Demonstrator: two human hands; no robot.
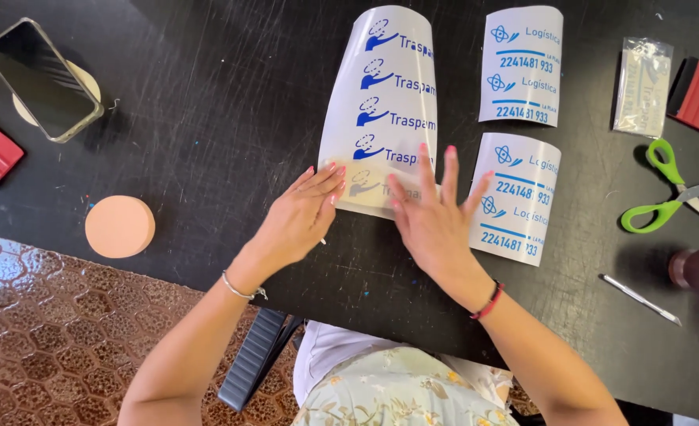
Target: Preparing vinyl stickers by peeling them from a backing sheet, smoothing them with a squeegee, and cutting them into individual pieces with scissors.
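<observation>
While curling upward, decal sheet (pixel 381 102) near edge pinned under both hands.

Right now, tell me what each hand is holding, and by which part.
Nothing is gripped. The left hand and right hand press flat on the near edge of the long sticker sheet.
</observation>
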